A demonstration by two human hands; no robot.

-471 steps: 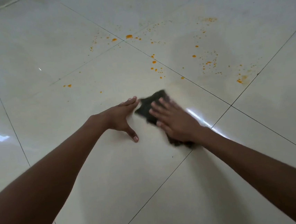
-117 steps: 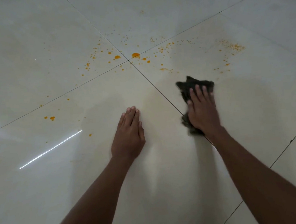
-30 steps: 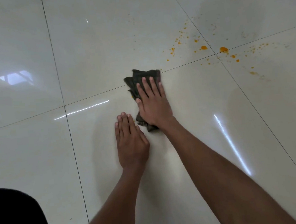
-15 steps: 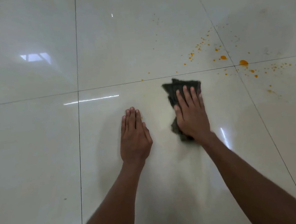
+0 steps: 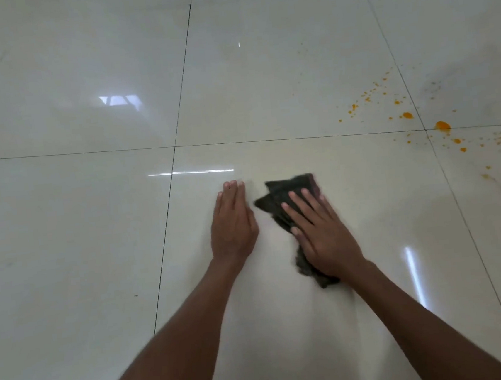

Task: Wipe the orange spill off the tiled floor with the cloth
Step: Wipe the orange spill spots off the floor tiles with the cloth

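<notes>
Right hand (image 5: 320, 229) presses the dark cloth (image 5: 289, 190) flat with straight fingers; left hand (image 5: 232, 222) braces open on the floor (image 5: 64, 238). Orange spill (image 5: 407, 115) remains well right; advise overlapping strokes towards it.

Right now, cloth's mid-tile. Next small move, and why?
Probably slide the dark crumpled cloth right and away, toward the orange spill drops at the tile joint. The right hand presses it flat on bare tile, short of those drops, which remain unwiped. The left hand only rests flat on the cream tiled floor.
</notes>
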